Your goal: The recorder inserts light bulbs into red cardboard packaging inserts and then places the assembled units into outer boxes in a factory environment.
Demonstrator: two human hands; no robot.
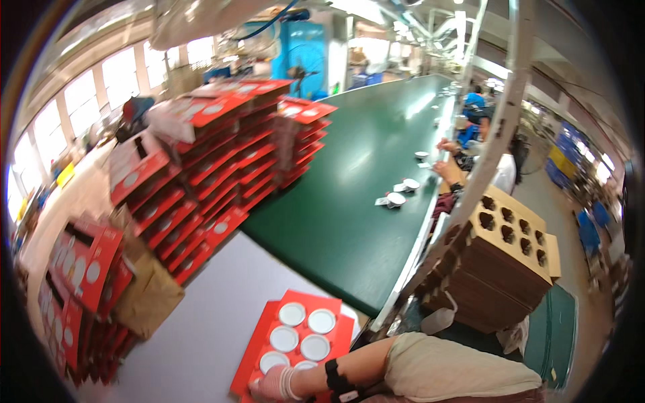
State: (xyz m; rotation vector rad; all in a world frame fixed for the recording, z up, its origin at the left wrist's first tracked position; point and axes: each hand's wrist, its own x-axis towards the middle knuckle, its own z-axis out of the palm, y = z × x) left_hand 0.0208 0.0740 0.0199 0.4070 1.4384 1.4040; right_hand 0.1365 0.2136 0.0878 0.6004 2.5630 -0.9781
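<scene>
My right hand [272, 384], in a pink-and-white striped glove, is at the bottom of the view. It lies over the lower edge of a red printed cardboard tray [302, 322] on the pale worktable [216, 297]. Round white items [291, 315], like lids or small dishes, sit in two columns in the tray. The hand partly covers the lowest ones. Its fingers are blurred and mostly hidden, so I cannot tell whether they grip anything. A black strap [336, 375] circles that forearm. My left hand is out of view.
Red packaging stacks [221, 171] rise at the left beyond the table, with folded red cartons [85, 272] nearer. A green conveyor belt [347, 226] carries several small white items [395, 200]. A co-worker's hands [446, 169] are at its right edge. Brown cardboard inserts [496, 272] stand beyond the metal post [496, 136].
</scene>
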